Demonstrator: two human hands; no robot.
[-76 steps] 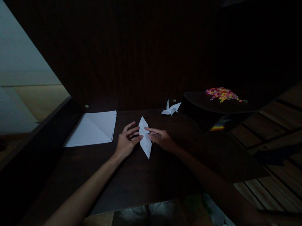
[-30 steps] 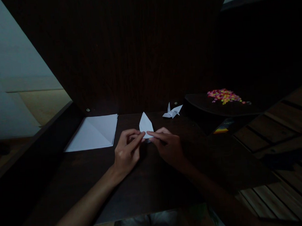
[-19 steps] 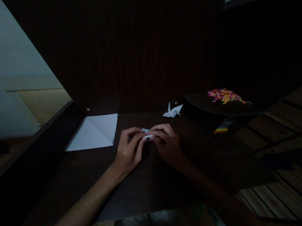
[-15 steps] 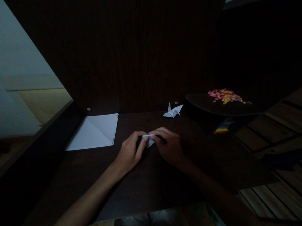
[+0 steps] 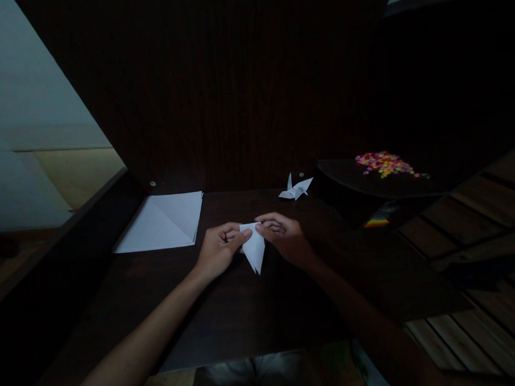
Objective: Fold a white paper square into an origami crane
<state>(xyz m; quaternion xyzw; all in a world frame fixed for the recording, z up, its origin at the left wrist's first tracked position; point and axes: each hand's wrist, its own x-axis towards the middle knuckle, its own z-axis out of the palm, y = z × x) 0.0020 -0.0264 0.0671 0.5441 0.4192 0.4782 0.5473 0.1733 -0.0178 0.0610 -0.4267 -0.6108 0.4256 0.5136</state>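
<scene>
Pinching the small, folded white paper shape [image 5: 254, 250] near its upper edge in the head view, the left hand [image 5: 219, 248] and right hand [image 5: 287, 237] press thumbs in front, other fingers partly hidden behind. Its split tip points toward the person, over the dark brown wooden desktop [image 5: 221, 331]. Leftward lies a flat white paper stack [image 5: 160, 223]; beyond, rightward, a white paper crane [image 5: 298, 189]; farther right, a multicoloured heap of small pieces [image 5: 384, 163] on a dark, curved-front shelf [image 5: 340, 175].
</scene>
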